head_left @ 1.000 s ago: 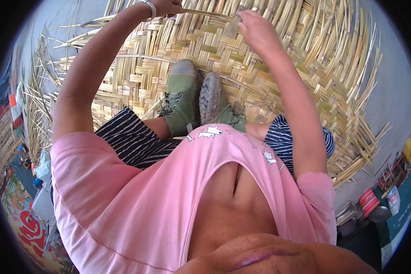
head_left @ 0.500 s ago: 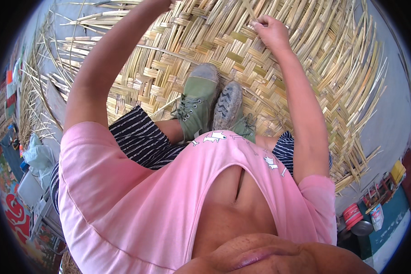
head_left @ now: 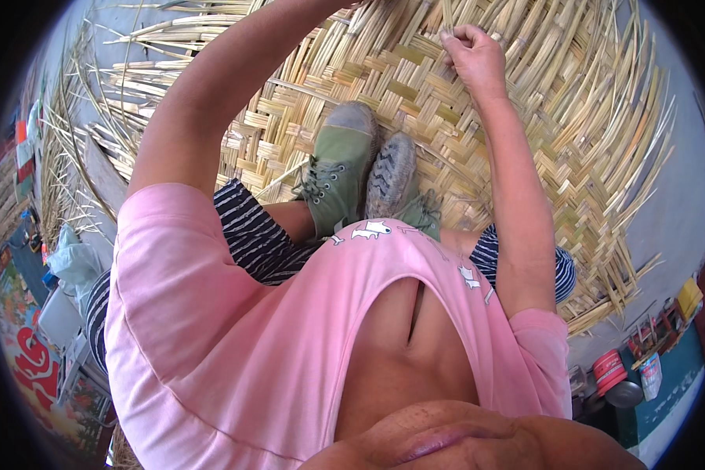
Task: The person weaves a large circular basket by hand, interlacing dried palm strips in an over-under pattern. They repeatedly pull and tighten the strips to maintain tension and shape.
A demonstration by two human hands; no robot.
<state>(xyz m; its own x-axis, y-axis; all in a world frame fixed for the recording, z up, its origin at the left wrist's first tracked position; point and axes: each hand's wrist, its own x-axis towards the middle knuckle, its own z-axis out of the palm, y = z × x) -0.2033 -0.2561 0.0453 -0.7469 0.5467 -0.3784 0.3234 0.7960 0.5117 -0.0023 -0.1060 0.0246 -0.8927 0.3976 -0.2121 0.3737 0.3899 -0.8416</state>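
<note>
One woven mat [head_left: 439,117] of pale split strips, loose-ended at the rim

Mat: laid flat on the grey floor [head_left: 664,215], beneath and beyond the wearer's feet; closely plaited in a stepped diagonal pattern through the middle; straw-coloured, with some greenish strips; free ends fan out at left and right

Right hand [head_left: 476,61]: over the upper middle part of the mat; fingers bent, thumb and index tips drawn close together; whether a strip is nipped between them cannot be told

Left hand [head_left: 356,3]: a sliver only, at the upper edge of the view, the rest cut off; what it grasps, if anything, cannot be told; left forearm [head_left: 266,47] passes above the mat's upper left part

Footwear: left shoe [head_left: 341,149], green, grey toe cap, dark laces; right shoe [head_left: 390,176], close beside it, tilted so that the patterned tread shows

Clothing: pink shirt [head_left: 235,329] with small white printed figures; dark striped trousers [head_left: 251,235]

Surroundings, left: loose strips [head_left: 70,149] by the mat's edge; pale translucent plastic bag [head_left: 74,262]

Surroundings, right: red round container [head_left: 608,370], just beside a dark round pan [head_left: 625,394]; yellow object [head_left: 689,298] near them
</note>
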